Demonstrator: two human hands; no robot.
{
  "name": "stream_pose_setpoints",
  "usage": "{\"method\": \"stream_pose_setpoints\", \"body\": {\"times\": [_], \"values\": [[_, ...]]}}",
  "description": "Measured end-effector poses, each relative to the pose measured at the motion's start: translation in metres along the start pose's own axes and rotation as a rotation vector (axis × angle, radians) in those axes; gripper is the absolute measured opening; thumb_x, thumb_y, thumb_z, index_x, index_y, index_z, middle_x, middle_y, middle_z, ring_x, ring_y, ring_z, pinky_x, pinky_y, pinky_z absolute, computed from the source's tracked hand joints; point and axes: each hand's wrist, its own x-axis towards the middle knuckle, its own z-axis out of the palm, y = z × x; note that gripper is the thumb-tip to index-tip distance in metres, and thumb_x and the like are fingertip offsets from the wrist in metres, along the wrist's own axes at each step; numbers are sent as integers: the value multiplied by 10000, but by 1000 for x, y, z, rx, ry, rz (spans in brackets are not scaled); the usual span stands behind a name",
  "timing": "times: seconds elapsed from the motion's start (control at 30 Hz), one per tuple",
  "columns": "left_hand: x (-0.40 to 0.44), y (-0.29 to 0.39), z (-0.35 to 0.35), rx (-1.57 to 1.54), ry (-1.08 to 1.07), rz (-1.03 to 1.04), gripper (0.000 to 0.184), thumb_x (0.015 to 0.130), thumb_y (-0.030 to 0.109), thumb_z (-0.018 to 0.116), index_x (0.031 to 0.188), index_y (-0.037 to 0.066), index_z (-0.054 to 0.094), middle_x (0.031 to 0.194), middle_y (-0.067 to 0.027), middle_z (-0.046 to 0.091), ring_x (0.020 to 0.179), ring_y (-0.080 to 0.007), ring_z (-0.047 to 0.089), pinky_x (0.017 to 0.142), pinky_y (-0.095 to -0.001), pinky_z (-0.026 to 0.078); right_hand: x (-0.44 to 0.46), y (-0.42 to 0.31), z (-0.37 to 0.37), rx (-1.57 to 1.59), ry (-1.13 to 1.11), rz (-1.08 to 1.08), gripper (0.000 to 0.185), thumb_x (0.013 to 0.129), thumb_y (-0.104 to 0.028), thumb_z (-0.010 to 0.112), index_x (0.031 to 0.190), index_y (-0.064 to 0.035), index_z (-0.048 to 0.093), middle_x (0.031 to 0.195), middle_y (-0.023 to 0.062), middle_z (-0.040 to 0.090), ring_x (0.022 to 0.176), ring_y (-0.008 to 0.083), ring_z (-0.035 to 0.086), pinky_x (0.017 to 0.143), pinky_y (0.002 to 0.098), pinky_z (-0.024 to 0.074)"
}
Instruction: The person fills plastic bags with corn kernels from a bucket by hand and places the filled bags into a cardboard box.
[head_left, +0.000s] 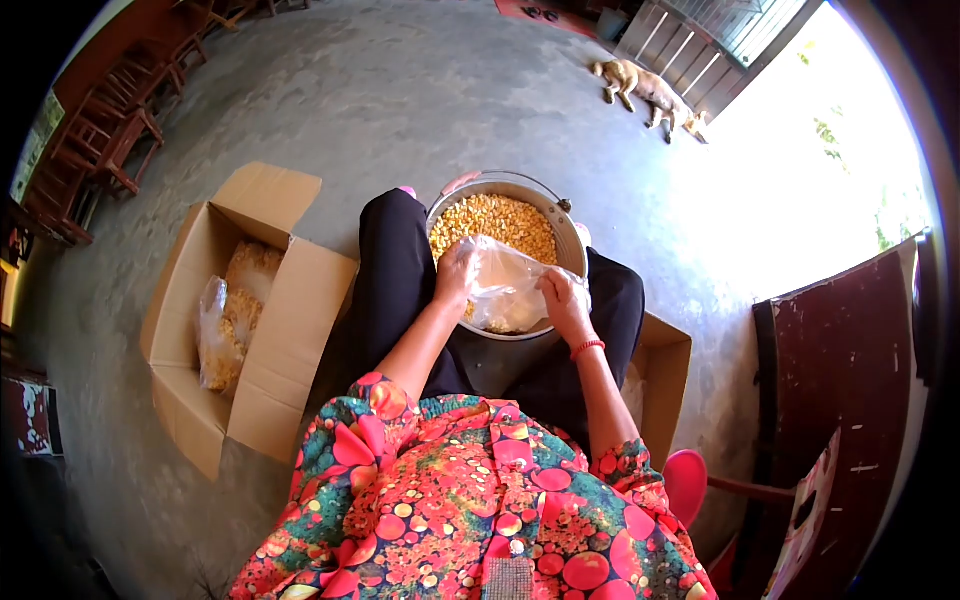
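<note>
Between my knees stands a metal bucket [572, 240] with a wire handle, holding loose yellow corn kernels [497, 217]. Over its near half I hold a clear plastic bag [508, 275] by the rim. My left hand [459, 270] pinches the bag's left side, and my right hand [566, 300], with a red beaded bracelet at the wrist, grips its right side. The bag looks thin and mostly slack; some kernels show at its lower left, but whether they lie inside or beneath it I cannot tell.
Left of me an open cardboard box [290, 330] contains filled plastic bags of kernels [240, 310]. Another cardboard box [665, 375] is by my right leg. A dog [650, 92] lies near the bright doorway. Wooden chairs [115, 125] line the left wall; dark red furniture [840, 380] stands right.
</note>
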Motion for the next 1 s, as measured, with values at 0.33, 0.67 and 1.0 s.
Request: {"method": "stream_pose_setpoints", "body": {"times": [0.33, 0.67, 1.0], "values": [[30, 47, 39, 122, -230, 189, 144, 818, 164, 499, 879, 67, 585, 621, 61, 458, 501, -17, 389, 424, -148, 293, 31, -8, -17, -29, 205, 22, 110, 766, -117, 481, 727, -28, 533, 695, 107, 555, 674, 262, 547, 598, 312, 424], [21, 8, 14, 292, -259, -111, 136, 785, 85, 513, 895, 30, 572, 717, -23, 557, 573, -72, 511, 422, -198, 403, -8, 15, 25, -289, -501, -30, 318, 685, -209, 551, 964, -57, 535, 964, 150, 543, 971, 308, 485, 793, 395, 405], [44, 76, 60, 173, -330, 308, 144, 774, 128, 550, 908, 87, 586, 666, 49, 517, 568, -28, 463, 496, -156, 380, 43, 27, -10, 81, 43, 238, 177, 742, -62, 460, 894, -14, 537, 840, 187, 563, 847, 289, 541, 760, 362, 406]]}}
